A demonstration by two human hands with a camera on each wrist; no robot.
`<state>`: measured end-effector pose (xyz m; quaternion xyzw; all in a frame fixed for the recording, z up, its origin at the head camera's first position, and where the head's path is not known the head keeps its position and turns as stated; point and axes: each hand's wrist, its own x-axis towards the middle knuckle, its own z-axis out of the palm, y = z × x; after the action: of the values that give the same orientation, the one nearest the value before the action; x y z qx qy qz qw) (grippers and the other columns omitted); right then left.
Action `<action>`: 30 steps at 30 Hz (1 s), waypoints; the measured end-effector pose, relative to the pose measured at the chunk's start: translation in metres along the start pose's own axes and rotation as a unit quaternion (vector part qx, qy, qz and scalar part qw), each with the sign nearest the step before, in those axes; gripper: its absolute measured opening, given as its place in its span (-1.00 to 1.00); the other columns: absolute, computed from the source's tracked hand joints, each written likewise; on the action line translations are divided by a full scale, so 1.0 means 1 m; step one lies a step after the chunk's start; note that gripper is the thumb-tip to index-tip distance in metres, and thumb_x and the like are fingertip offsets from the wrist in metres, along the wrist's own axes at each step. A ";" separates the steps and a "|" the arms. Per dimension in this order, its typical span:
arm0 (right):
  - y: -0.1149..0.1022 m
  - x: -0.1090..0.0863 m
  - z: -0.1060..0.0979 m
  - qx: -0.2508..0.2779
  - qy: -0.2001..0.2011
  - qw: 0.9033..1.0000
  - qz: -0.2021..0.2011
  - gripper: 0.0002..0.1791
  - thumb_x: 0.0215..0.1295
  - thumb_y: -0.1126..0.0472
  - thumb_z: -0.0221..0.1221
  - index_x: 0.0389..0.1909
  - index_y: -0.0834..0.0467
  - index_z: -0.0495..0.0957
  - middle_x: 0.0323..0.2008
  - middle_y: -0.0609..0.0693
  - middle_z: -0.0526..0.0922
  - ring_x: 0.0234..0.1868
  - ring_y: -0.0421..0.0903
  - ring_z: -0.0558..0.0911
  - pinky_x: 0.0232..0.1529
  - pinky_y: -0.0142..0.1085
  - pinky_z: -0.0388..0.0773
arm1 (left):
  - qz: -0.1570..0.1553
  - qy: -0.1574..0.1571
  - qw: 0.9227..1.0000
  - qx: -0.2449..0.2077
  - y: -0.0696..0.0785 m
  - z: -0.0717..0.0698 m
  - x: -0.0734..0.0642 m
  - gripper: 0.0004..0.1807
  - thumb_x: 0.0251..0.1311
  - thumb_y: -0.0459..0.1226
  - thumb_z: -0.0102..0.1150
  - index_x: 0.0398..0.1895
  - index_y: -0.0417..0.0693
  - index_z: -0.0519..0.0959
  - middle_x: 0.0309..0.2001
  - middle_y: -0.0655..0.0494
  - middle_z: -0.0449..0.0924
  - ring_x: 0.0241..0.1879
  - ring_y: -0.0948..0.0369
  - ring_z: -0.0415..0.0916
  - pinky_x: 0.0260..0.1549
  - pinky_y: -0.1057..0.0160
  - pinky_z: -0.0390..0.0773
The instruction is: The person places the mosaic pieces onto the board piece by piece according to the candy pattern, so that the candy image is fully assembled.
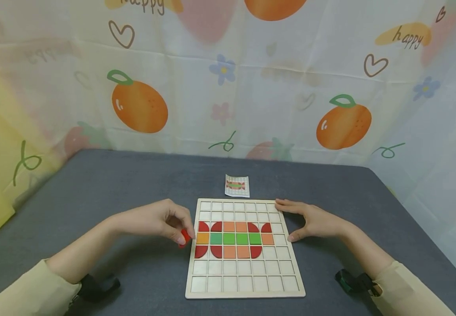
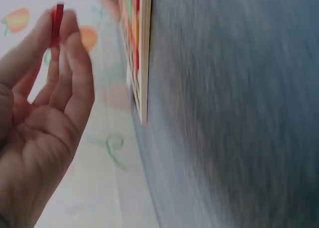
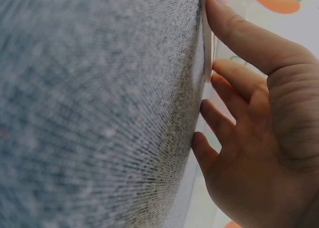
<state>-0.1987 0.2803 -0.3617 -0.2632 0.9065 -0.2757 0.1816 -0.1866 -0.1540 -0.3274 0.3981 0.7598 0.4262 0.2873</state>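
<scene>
Between thumb and fingers, my left hand (image 1: 165,221) pinches a small red tile (image 1: 185,237), just off the left edge of the grid board (image 1: 245,286). In the left wrist view the red tile (image 2: 57,25) shows its thin side at the fingertips. My right hand (image 1: 308,221) rests at the board's right edge, thumb and fingers touching the rim, holding nothing. On the pale wooden board lie red quarter-round tiles (image 1: 216,252), orange and salmon squares (image 1: 229,227), and green squares (image 1: 242,238), set in three rows.
Behind the board lies a small pattern card (image 1: 237,186) printed with a coloured design on a grid. A dark grey cloth covers the table (image 1: 145,180). A fruit-printed curtain (image 1: 196,101) hangs along the back.
</scene>
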 end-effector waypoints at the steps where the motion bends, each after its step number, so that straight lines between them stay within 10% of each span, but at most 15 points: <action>1: 0.000 0.000 0.000 0.001 0.000 1.000 0.000 0.04 0.01 -0.15 0.44 0.50 0.03 0.19 0.58 0.05 0.07 0.59 0.26 -0.02 0.41 0.35 0.05 | 0.003 0.009 1.000 0.000 0.001 0.004 0.005 -0.76 0.17 -0.26 0.36 -0.14 -0.19 0.69 -0.19 -0.10 0.69 -0.37 0.29 0.62 -0.30 0.33 0.64; 16: -0.004 -0.001 -0.001 0.006 -0.002 1.000 -0.005 0.03 0.03 -0.12 0.44 0.50 0.05 0.19 0.58 0.07 0.07 0.59 0.28 -0.03 0.41 0.36 0.03 | 0.002 0.080 0.997 0.011 0.029 0.061 0.067 -0.82 0.15 -0.38 0.33 -0.18 -0.06 0.76 -0.19 0.07 0.77 -0.29 0.40 0.65 -0.22 0.42 0.60; 30: -0.003 -0.001 -0.001 0.005 -0.001 1.000 -0.007 0.02 0.04 -0.13 0.43 0.50 0.05 0.19 0.58 0.08 0.07 0.58 0.28 -0.02 0.41 0.37 0.02 | -0.086 0.190 0.978 -0.003 0.047 0.106 0.109 -0.90 0.01 -0.38 0.45 -0.38 -0.04 0.78 -0.35 0.11 0.77 -0.33 0.38 0.54 -0.35 0.39 0.47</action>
<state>-0.1973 0.2795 -0.3592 -0.2694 0.9029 -0.2810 0.1821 -0.1442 -0.0016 -0.3464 0.2416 0.8308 0.4701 0.1744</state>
